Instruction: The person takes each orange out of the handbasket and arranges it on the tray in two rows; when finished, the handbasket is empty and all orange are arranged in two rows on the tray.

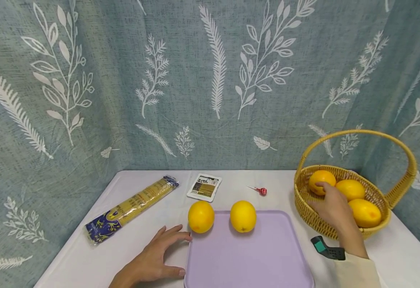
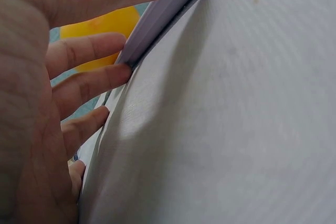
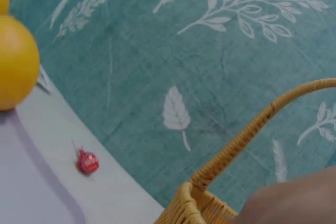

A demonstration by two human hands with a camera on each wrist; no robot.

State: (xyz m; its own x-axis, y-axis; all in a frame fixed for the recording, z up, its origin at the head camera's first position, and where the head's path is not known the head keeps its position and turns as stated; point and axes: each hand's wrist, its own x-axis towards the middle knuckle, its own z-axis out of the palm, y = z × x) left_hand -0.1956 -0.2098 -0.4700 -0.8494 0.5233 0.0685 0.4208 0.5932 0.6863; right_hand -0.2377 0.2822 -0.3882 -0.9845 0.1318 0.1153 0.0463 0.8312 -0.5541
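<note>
In the head view my left hand (image 1: 155, 254) rests at the left edge of a lilac tray (image 1: 249, 256), fingers spread and thumb apart. The left wrist view shows its fingers (image 2: 86, 48) against the tray's rim. Two oranges (image 1: 200, 217) (image 1: 243, 216) sit at the tray's far edge, one at its far left corner. My right hand (image 1: 332, 206) reaches into a wicker basket (image 1: 312, 216), its fingers over an orange (image 1: 322, 181); the thumb stands apart from the fruit. Two more orange-yellow fruits (image 1: 350, 189) (image 1: 364, 213) lie to its right.
A pack of spaghetti (image 1: 132, 208) lies slantwise at the left. Behind the tray are a flat white packet (image 1: 204, 187) and a red lollipop (image 1: 262, 191). The basket's tall handle (image 1: 357, 132) arches above it. A patterned curtain (image 1: 210, 80) hangs behind the white table.
</note>
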